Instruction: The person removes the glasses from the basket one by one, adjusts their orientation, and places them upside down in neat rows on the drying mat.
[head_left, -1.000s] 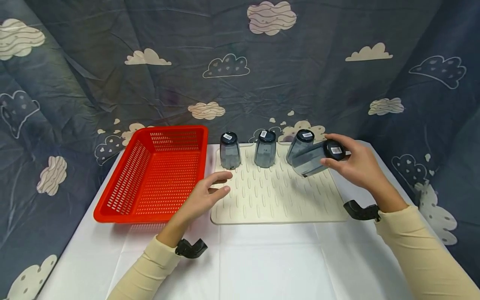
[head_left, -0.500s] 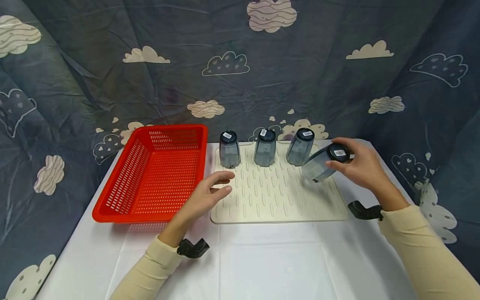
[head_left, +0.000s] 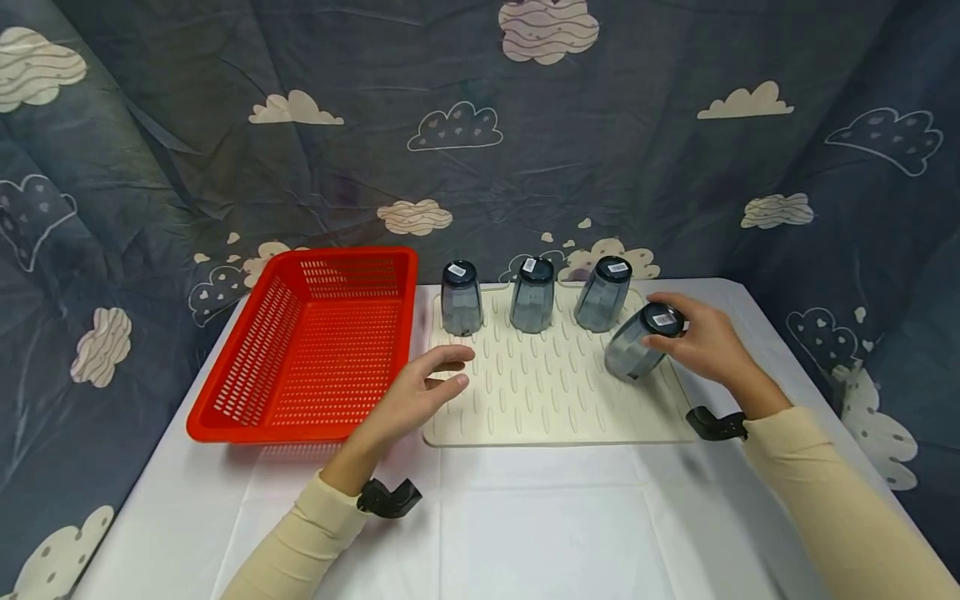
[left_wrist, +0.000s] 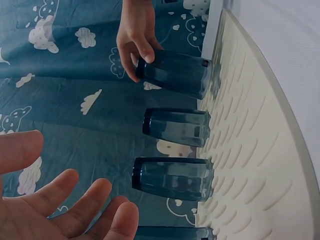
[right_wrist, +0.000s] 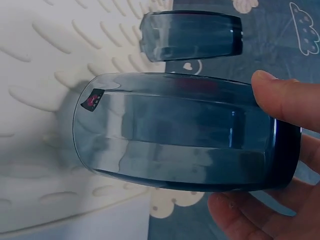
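My right hand grips a bluish-grey drinking glass near its dark base, thumb on one side and fingers on the other. The glass is upside down and tilted, its mouth close over the right part of a cream ridged mat. A small dark label shows near its rim in the right wrist view. Three matching glasses stand inverted in a row along the mat's back: one at left, one in the middle, one at right. My left hand, fingers relaxed, holds nothing by the mat's left edge.
A red perforated plastic basket sits left of the mat on a white-covered table. Behind the table hangs a dark cloth with cloud prints. Each wrist wears a black strap mount.
My right hand first moved right with its glass, away from the standing glasses, then lowered it toward the mat and turned it more upright. The left hand stays almost where it was.
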